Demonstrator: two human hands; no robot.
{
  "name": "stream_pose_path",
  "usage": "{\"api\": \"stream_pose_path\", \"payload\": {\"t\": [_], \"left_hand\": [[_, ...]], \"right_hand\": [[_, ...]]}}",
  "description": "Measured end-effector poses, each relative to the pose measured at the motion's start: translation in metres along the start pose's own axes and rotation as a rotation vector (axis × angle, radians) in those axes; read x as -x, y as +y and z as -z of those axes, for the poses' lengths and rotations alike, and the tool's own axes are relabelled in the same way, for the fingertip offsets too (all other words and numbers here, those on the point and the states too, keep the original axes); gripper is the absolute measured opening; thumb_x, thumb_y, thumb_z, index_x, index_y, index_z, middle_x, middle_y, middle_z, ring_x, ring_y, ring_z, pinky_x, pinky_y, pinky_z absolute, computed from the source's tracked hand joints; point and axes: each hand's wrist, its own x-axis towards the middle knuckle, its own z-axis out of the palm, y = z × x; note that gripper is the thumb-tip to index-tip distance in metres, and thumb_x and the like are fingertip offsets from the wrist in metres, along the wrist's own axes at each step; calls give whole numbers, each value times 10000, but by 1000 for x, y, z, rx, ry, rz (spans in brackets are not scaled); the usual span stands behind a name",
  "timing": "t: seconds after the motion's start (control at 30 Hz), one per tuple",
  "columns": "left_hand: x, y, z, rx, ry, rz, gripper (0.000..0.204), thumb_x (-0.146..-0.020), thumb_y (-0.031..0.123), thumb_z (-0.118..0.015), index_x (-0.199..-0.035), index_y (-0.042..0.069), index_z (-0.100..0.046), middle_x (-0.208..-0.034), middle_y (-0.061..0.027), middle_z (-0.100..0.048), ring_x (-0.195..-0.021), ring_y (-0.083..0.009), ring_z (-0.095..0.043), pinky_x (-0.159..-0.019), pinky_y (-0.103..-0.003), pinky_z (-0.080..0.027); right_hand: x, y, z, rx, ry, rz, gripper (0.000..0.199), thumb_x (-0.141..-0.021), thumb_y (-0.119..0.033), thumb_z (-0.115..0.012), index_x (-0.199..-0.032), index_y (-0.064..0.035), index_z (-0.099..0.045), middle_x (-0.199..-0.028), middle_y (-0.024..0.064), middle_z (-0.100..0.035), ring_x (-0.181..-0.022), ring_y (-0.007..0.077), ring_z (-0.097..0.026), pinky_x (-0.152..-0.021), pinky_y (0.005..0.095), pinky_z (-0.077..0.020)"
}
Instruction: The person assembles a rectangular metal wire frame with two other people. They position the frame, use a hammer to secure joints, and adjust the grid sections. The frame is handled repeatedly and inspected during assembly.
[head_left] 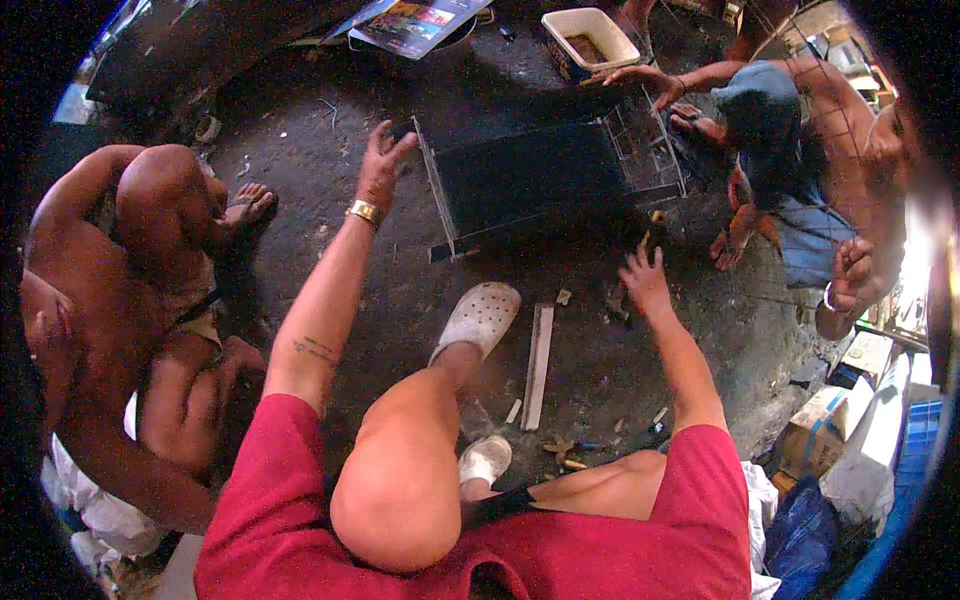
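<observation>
A dark, flat rectangular panel (530, 165) with thin metal frames at its two ends lies on the floor in front of me. My left hand (378, 172), a gold-coloured watch at its wrist, is raised beside the panel's left end frame (436, 185). Its fingers are spread and hold nothing; whether a fingertip touches the frame I cannot tell. Below the panel's right end, my right hand (647, 286) reaches forward with fingers apart. Just past those fingertips is a small dark and yellow tool (655, 230), its kind unclear. The open wire frame (645, 155) stands at the panel's right end.
One person (120, 300) crouches at left, another (840, 150) sits at right with a hand near the wire frame. A pale strip (538, 367) lies by my shoe (480, 318). Beyond the panel stands a tub (590, 45); boxes and bags (815, 430) crowd the right.
</observation>
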Motion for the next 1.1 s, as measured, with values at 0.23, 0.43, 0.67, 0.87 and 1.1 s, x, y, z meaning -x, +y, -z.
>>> {"api": "stream_pose_path", "payload": {"t": [0.23, 0.43, 0.67, 0.87, 1.1], "left_hand": [[-12, -32, -6, 34, -73, 9, 824, -814, 416, -763, -1450, 34, -402, -1396, -78, -531, -1275, -236, -502, -1024, -455, -407], [-17, -22, -22, -13, -22, -41, 441, -809, 444, -763, -1057, 91, -670, -993, -12, -644, -871, -146, -593, -808, -317, -479], [-32, -19, -18, 2, -77, -33, 416, -770, 445, -810, -970, 110, -663, -878, 22, -646, -763, -118, -577, -666, -295, -460], [-33, -21, -15, -180, -68, -85, 537, -773, 440, -810, -1137, 93, -621, -890, 10, -639, -774, -106, -552, -688, -291, -458], [-21, -9, -25, -142, -21, -94, 445, -794, 375, -807, -1072, 87, -613, -833, 28, -607, -745, -78, -523, -673, -278, -444]], "right_hand": [[24, -32, 100, -237, -368, 85, 334, -880, -220, -625, -1200, -155, -552, -1068, 89, -607, -994, 327, -637, -940, 566, -433], [25, -86, 305, -557, 159, 6, 509, -895, -152, -569, -1383, -241, -454, -895, 112, -577, -795, 337, -654, -656, 456, -554], [-59, -168, 419, -299, 250, 283, 438, -912, -129, -521, -1341, -215, -542, -884, 103, -595, -788, 266, -651, -630, 391, -535], [-79, -163, 406, -180, -17, 159, 529, -896, -123, -529, -1414, -223, -481, -932, 116, -592, -770, 245, -621, -658, 373, -514], [-65, -161, 397, -192, 22, 182, 593, -887, -102, -541, -1451, -248, -424, -901, 104, -571, -759, 251, -625, -621, 361, -516]]}}
